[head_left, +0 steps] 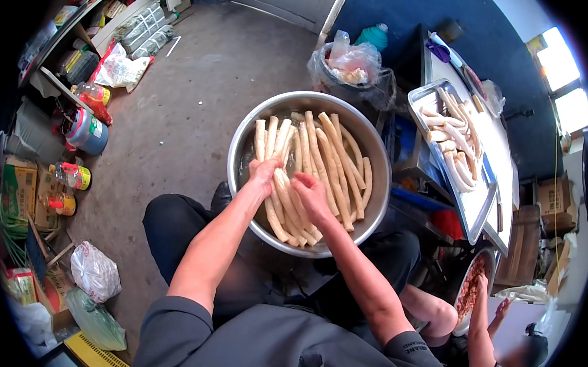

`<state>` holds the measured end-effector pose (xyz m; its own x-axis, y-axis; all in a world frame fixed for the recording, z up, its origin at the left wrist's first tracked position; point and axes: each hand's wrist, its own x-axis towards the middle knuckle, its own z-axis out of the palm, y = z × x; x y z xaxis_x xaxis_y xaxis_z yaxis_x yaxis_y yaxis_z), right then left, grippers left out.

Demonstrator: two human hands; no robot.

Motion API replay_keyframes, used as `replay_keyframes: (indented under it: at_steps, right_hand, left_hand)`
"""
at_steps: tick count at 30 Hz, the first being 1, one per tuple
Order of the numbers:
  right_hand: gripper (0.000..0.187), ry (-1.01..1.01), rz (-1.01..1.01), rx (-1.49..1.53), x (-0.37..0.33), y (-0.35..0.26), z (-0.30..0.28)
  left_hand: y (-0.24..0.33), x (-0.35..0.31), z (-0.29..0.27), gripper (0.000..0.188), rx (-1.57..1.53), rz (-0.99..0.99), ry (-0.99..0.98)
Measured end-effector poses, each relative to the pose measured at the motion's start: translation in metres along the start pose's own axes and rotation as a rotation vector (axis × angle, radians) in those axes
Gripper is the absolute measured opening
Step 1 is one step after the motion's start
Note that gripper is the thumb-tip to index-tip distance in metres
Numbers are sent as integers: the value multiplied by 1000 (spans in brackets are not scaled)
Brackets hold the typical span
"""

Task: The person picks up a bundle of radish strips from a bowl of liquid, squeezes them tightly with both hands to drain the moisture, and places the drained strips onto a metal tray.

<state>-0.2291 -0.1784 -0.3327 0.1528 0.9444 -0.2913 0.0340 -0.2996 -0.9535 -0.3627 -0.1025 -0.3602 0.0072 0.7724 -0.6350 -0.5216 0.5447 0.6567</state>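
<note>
A large round steel basin (380,180) stands in front of me between my knees. Many long, pale beige, sausage-like pieces (336,162) lie in it, mostly lengthwise and side by side, with a little liquid visible at the left. My left hand (265,173) closes round one of the pieces at the basin's left side. Close by, my right hand (311,194) hovers over the middle pieces with its fingers curled in; its palm side is hidden, so what it pinches, if anything, does not show.
To the right, a metal tray (431,93) of similar pale pieces rests on a white table (500,174). A co-worker's hand (481,285) reaches into a basin of reddish chopped meat (468,297). A bagged bucket (355,72) stands beyond my basin; bottles (70,175) line the left.
</note>
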Motion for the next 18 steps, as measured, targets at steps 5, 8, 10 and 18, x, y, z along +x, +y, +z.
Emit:
replay_keyframes:
  at_steps: [5, 8, 10, 18]
  right_hand:
    - [44, 117, 67, -5, 12, -8, 2]
    - [37, 7, 118, 27, 23, -8, 1]
    - [32, -81, 179, 79, 35, -1, -8]
    - [59, -236, 386, 403, 47, -9, -8]
  left_hand:
    - [1, 1, -6, 35, -33, -9, -5]
    - [3, -2, -5, 37, -68, -39, -53]
    - [4, -3, -3, 38, -38, -52, -92]
    - [6, -30, 9, 48, 183, 108, -184]
